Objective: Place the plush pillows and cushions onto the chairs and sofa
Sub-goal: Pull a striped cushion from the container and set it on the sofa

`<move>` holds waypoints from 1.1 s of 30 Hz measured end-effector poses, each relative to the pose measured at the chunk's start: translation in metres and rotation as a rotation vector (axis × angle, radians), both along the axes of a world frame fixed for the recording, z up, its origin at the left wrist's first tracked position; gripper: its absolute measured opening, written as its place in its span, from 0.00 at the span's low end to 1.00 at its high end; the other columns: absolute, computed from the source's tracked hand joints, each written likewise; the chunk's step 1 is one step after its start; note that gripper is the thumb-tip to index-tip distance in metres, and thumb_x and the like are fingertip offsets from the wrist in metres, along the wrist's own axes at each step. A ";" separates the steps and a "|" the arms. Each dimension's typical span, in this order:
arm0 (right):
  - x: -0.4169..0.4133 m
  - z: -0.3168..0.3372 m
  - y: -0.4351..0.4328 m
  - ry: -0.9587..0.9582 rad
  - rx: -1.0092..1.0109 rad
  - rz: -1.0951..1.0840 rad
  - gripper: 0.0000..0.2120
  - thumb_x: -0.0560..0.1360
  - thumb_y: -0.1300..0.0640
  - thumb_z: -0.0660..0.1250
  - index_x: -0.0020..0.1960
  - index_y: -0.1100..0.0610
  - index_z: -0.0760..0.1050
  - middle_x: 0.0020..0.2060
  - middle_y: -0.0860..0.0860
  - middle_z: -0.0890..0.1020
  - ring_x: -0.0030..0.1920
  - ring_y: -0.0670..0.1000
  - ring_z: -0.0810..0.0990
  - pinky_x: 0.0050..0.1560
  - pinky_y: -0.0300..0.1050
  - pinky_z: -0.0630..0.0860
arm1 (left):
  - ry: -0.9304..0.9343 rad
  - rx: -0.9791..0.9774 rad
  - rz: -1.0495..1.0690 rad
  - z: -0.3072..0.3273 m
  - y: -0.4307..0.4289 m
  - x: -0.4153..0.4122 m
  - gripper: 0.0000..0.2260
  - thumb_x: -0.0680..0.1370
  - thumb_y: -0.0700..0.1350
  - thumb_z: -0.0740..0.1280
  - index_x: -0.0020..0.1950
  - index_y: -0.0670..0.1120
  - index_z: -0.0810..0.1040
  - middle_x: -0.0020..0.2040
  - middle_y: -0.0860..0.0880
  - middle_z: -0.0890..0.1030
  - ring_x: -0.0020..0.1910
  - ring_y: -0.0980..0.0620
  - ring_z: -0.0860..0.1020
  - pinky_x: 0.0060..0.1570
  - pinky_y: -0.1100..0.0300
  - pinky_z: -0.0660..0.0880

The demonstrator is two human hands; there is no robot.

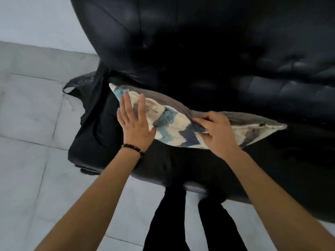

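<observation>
Blue-and-cream cushion (168,122) looks soft and light: left hand (135,122) presses it flat-fingered; right hand (216,132) pinches, seemingly, its seam, a sound hold.

Two bare forearms reach up from the lower corners of the view and converge toward the middle. The left hand (135,124) lies flat, fingers straight and slightly spread, palm pressed against one end of a pillow (168,122); a dark beaded bracelet (133,149) circles its wrist. The right hand (216,133) is curled, thumb and fingers pinching the pillow's upper edge. Below, two legs (166,223) in black stand slightly apart
</observation>
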State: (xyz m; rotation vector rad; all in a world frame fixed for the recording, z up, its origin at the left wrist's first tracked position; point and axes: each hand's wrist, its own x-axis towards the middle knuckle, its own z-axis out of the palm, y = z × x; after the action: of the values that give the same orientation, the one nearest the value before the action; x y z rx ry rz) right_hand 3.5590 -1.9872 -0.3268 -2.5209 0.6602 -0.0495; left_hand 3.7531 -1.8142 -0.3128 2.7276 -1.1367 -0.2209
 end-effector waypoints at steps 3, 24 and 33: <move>0.013 -0.057 -0.016 0.155 0.040 -0.009 0.28 0.73 0.44 0.70 0.70 0.54 0.77 0.57 0.56 0.80 0.56 0.63 0.80 0.58 0.62 0.75 | 0.011 0.252 -0.339 -0.052 -0.026 0.048 0.50 0.70 0.59 0.75 0.82 0.52 0.47 0.83 0.43 0.51 0.81 0.39 0.43 0.73 0.30 0.42; 0.035 -0.253 -0.126 0.215 -0.364 -0.327 0.51 0.68 0.29 0.72 0.80 0.55 0.59 0.70 0.63 0.71 0.71 0.64 0.69 0.75 0.60 0.58 | -0.204 0.285 -0.355 -0.266 -0.176 0.071 0.42 0.74 0.62 0.70 0.77 0.41 0.57 0.75 0.36 0.61 0.76 0.35 0.58 0.68 0.23 0.52; -0.030 -0.221 -0.127 0.252 -0.411 -0.398 0.37 0.83 0.33 0.44 0.74 0.61 0.69 0.65 0.66 0.74 0.68 0.66 0.71 0.77 0.70 0.52 | 0.319 0.047 -0.193 -0.198 -0.161 0.089 0.25 0.84 0.62 0.49 0.74 0.49 0.68 0.72 0.42 0.68 0.76 0.43 0.59 0.75 0.39 0.51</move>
State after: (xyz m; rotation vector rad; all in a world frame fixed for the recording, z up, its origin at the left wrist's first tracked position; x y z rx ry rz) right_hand 3.5291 -2.1137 -0.5479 -2.7620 1.3695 -0.0088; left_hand 3.8421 -1.9752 -0.5109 2.4978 -1.3073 -0.6888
